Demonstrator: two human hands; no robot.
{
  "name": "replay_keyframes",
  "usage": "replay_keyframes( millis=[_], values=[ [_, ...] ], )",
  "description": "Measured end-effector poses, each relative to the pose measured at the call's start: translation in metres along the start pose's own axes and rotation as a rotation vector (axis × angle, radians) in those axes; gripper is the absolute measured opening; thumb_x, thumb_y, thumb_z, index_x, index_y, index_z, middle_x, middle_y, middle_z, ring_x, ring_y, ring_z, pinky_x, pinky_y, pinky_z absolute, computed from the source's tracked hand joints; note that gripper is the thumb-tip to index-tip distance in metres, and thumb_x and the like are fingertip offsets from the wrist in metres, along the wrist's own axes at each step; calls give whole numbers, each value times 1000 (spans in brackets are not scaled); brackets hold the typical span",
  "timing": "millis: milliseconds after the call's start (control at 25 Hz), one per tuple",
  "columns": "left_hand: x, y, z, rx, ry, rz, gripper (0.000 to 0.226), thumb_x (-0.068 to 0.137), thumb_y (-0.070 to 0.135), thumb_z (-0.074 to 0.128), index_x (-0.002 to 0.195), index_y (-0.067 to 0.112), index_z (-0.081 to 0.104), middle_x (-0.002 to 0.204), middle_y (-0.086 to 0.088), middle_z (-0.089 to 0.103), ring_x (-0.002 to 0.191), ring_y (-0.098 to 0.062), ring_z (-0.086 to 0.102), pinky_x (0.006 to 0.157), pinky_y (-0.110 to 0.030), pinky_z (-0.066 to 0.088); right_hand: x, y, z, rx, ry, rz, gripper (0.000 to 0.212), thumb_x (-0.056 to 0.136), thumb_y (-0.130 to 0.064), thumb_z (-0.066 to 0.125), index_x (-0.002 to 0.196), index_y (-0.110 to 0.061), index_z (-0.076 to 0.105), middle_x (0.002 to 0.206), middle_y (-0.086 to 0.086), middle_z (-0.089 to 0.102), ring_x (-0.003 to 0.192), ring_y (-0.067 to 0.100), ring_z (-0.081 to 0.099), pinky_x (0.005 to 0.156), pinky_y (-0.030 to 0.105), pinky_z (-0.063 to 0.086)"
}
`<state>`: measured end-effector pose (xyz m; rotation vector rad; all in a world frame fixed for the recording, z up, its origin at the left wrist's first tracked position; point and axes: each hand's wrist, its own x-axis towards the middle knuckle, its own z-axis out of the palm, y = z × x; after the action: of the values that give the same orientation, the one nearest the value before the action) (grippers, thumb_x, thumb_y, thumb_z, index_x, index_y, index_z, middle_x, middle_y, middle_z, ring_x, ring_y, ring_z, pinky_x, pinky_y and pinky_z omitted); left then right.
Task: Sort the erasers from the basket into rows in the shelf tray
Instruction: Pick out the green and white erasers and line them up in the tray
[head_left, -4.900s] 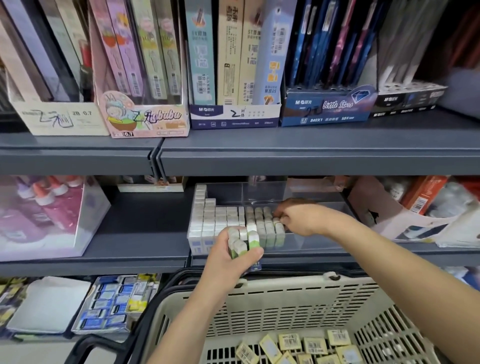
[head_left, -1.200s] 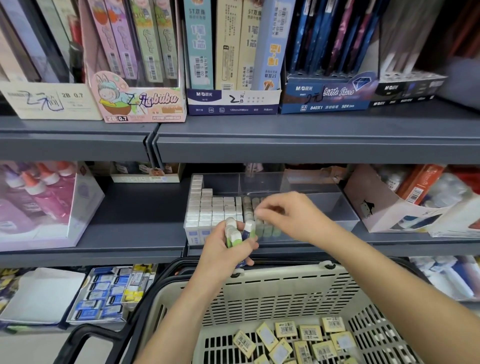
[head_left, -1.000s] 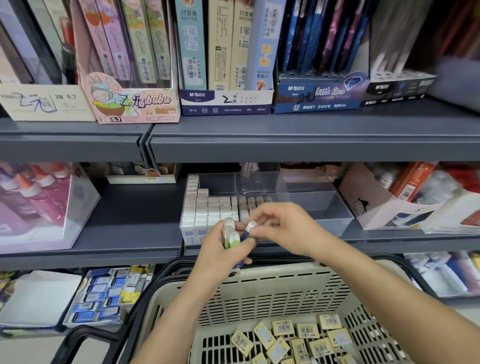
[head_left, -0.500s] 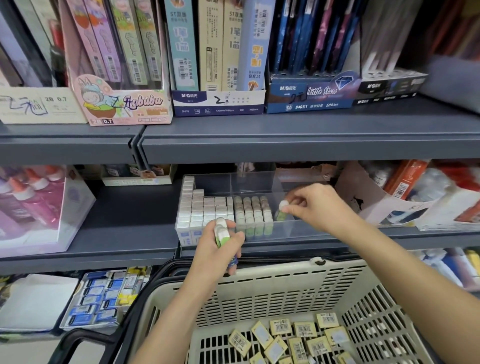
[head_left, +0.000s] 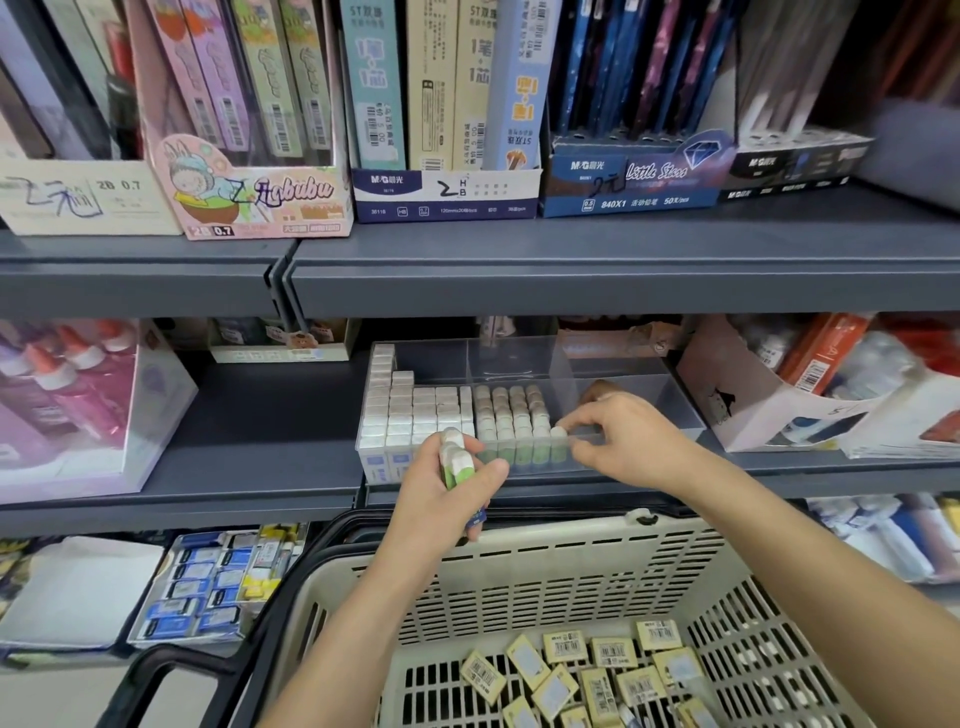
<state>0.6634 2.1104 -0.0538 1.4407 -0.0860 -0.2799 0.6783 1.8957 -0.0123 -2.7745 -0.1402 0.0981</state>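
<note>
A clear shelf tray (head_left: 613, 364) on the middle shelf holds rows of white erasers (head_left: 410, 410) on its left and green-sleeved erasers (head_left: 511, 421) beside them. My right hand (head_left: 628, 436) reaches into the tray and pinches one green-sleeved eraser (head_left: 558, 441) at the front right end of those rows. In front of the tray, my left hand (head_left: 441, 499) grips a small bunch of green-sleeved erasers (head_left: 456, 457). Below, the beige basket (head_left: 519, 566) contains several yellow-wrapped erasers (head_left: 587, 670).
A white cardboard box (head_left: 748, 410) stands right of the tray, and a clear box of pink glue bottles (head_left: 78, 405) left. Pencil-lead boxes (head_left: 441, 192) line the shelf above. A tray of blue erasers (head_left: 213, 587) sits on the lower shelf, left of the basket.
My right hand took an eraser from the bunch in my left hand, carried it right and lowered it to the end of the green rows. The left hand stayed put.
</note>
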Motion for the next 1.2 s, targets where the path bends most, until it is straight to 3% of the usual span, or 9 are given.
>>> replay_keyframes(
  millis=[120,240,360,480,640,760,840,960,1200],
  values=[
    [-4,3,3,63,-13,0,26,76,15,74,91,18,54,66,1,49,50,-9,46,42,-23,40,-6,-6,-3,-45,62,-4,38,87,-26,56,125,-24,58,106,-1,53,107,16,49,92,29,41],
    [-8,2,11,255,17,79,35,68,23,81,86,22,51,64,5,50,51,-8,45,46,-24,43,-25,-31,-4,207,213,-88,19,83,-36,59,98,-30,69,83,-14,54,77,1,51,74,18,40],
    [-9,1,15,408,62,146,38,64,29,81,84,27,49,73,9,56,57,2,48,53,-16,41,-40,-62,1,437,91,-123,16,70,-51,65,79,-39,67,70,-16,59,63,-3,50,60,11,42],
    [-11,1,15,474,15,178,41,61,32,81,80,27,46,73,11,53,56,7,45,49,-12,36,-45,-69,8,454,42,-103,8,74,-34,74,80,-33,68,65,-18,56,58,-4,46,55,10,40],
    [-12,2,10,412,-54,174,39,67,30,81,84,20,47,71,9,50,55,5,44,53,-15,39,-45,-61,2,736,-26,-27,10,74,-17,76,73,-20,67,63,-9,62,56,-1,56,57,14,48],
    [-13,3,12,152,-78,113,18,87,20,62,93,11,47,70,-3,46,51,-6,40,45,-24,35,-34,-43,-16,813,56,45,9,75,-15,74,77,-10,67,62,1,69,57,7,64,55,20,50],
    [-13,5,11,11,-66,70,12,92,22,54,96,13,48,68,2,42,52,-7,37,41,-21,30,-22,-27,-33,792,194,108,8,74,-16,75,75,-14,67,69,5,72,62,11,66,60,24,52],
    [-12,8,10,-71,-35,29,5,93,14,52,97,15,49,65,8,46,54,-6,40,41,-20,29,-6,-11,-42,444,370,110,18,74,-19,75,67,-29,61,71,-7,68,71,13,64,70,23,49],
    [-10,6,11,-91,-28,2,15,90,3,48,98,15,50,59,13,49,52,-4,41,40,-19,29,9,-7,-24,145,173,84,17,78,-39,70,68,-40,56,70,-22,61,78,5,61,76,30,52]
  ],
)
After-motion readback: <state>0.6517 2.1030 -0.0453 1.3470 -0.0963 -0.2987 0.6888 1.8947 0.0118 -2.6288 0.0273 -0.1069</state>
